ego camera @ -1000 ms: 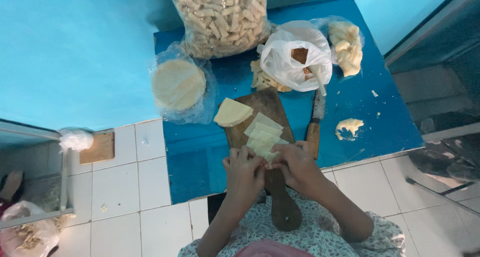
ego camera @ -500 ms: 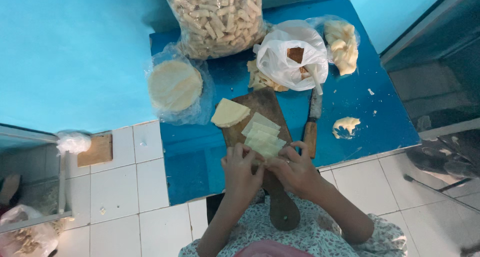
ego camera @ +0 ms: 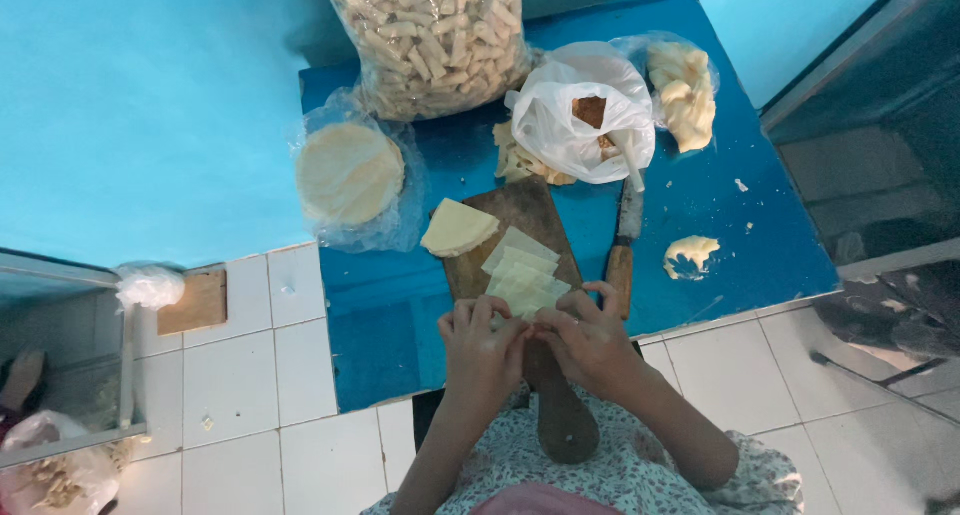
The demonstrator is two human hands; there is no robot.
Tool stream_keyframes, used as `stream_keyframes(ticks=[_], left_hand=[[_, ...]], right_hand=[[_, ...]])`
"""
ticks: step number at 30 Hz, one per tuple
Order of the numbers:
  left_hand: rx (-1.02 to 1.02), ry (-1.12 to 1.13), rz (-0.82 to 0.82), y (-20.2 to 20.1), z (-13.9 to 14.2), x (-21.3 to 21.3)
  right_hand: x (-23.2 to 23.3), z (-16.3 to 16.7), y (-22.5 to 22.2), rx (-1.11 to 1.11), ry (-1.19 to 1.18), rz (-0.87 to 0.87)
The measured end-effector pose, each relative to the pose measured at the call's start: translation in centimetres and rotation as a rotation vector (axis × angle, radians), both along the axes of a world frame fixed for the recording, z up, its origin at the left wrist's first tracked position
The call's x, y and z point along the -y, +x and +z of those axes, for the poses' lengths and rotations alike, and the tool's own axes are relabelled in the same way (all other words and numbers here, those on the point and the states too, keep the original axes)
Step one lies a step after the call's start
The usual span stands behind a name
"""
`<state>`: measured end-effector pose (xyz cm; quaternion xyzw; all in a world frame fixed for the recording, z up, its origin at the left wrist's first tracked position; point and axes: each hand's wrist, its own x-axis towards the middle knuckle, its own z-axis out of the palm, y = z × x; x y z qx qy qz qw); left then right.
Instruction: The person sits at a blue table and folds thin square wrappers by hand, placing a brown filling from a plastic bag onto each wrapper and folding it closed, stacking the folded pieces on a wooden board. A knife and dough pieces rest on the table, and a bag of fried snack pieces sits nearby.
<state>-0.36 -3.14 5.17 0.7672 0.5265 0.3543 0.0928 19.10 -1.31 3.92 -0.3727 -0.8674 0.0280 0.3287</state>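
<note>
Both hands' grip (ego camera: 530,335) pinching pale thin square wrapper (ego camera: 528,303), flat-edged.

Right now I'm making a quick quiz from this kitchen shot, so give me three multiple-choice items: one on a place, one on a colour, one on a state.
1. Where does the knife lie?
A. right of the wooden board
B. inside the big bag
C. on the floor tiles

2. What colour is the table top?
A. red
B. blue
C. white

3. What are the left hand and right hand doing?
A. hanging apart at the sides
B. gripping the knife
C. meeting over a pale wrapper piece at the near end of the wooden board

Answers: 1 A, it lies on the table beside the board; 2 B, blue surface shows throughout; 3 C, fingertips come together there.
</note>
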Motion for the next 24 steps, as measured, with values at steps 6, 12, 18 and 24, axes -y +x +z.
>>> stream_keyframes(ticks=[6,12,18,24], left_hand=[[0.043,0.036,0.016,0.1,-0.1,0.2],[-0.016,0.045,0.028,0.1,-0.7,-0.4],[0.024,0.03,0.057,-0.1,-0.9,-0.5],[0.048,0.066,0.138,-0.5,-1.1,-0.4]], right_hand=[[0.3,-1.1,-0.1,0.048,0.044,-0.063],[1.4,-1.4,0.1,0.015,0.087,-0.07],[0.3,-0.5,-0.2,0.127,0.089,-0.121],[-0.1,0.3,-0.2,0.118,0.128,-0.106]])
